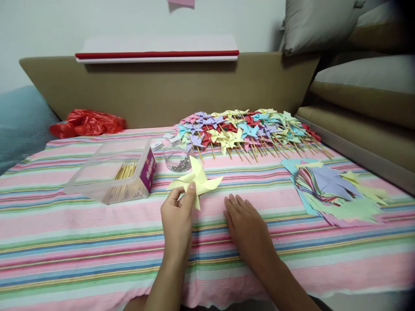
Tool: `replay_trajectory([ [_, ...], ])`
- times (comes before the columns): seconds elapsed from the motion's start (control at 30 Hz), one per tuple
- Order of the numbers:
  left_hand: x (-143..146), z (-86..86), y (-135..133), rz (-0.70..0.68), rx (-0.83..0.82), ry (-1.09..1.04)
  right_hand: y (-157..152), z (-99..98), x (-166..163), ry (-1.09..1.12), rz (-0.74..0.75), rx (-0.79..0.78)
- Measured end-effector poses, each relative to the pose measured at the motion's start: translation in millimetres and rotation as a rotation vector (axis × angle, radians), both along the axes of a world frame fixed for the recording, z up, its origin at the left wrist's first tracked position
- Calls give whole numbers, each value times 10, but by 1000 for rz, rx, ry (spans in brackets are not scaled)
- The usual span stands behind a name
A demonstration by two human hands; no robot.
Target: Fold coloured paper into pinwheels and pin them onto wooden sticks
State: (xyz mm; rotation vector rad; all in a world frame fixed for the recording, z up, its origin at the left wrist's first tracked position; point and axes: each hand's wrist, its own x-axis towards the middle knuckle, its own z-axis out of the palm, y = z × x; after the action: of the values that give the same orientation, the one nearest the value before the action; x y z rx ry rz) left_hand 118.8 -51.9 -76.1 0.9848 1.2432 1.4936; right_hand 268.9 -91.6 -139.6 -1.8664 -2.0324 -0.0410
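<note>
My left hand (177,211) pinches a pale yellow paper pinwheel (201,183) near its centre, thumb on top. Its blades are folded inward and no stick shows on it. My right hand (246,229) lies palm down on the striped cloth (207,242), fingers stretched out, holding nothing, just right of the pinwheel. Behind the pinwheel, a round clear container (170,156) holds small metallic pins (182,165). To the left, a clear plastic box (97,185) with a purple label contains thin wooden sticks (125,177).
Many coloured pinwheels on sticks (248,129) are heaped at the back. Cut paper sheets (327,183) are stacked at the right. A red plastic bag (92,123) lies back left. A brown board (191,93) borders the rear, cushions (366,77) the right.
</note>
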Motion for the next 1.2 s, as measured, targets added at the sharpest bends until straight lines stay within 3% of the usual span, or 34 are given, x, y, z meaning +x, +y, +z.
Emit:
replay_trajectory([
  [0.1,-7,-5,-30,-17,3,20,-5,169,89,199,-96,0],
  [0.2,1,9,-42,-15,18,64,-26,374,145,576,-161,96],
  [0.3,40,43,-63,-16,33,110,-53,554,114,998,-97,212],
  [0.37,76,60,-87,-31,55,133,-72,639,61,1118,-29,267],
  [0.6,186,73,-172,-143,97,113,-103,758,-37,888,157,408],
  [0.87,226,118,-218,-202,85,2,-102,739,-38,749,171,435],
  [1.2,223,105,-244,-302,92,-46,-77,686,-4,781,101,434],
])
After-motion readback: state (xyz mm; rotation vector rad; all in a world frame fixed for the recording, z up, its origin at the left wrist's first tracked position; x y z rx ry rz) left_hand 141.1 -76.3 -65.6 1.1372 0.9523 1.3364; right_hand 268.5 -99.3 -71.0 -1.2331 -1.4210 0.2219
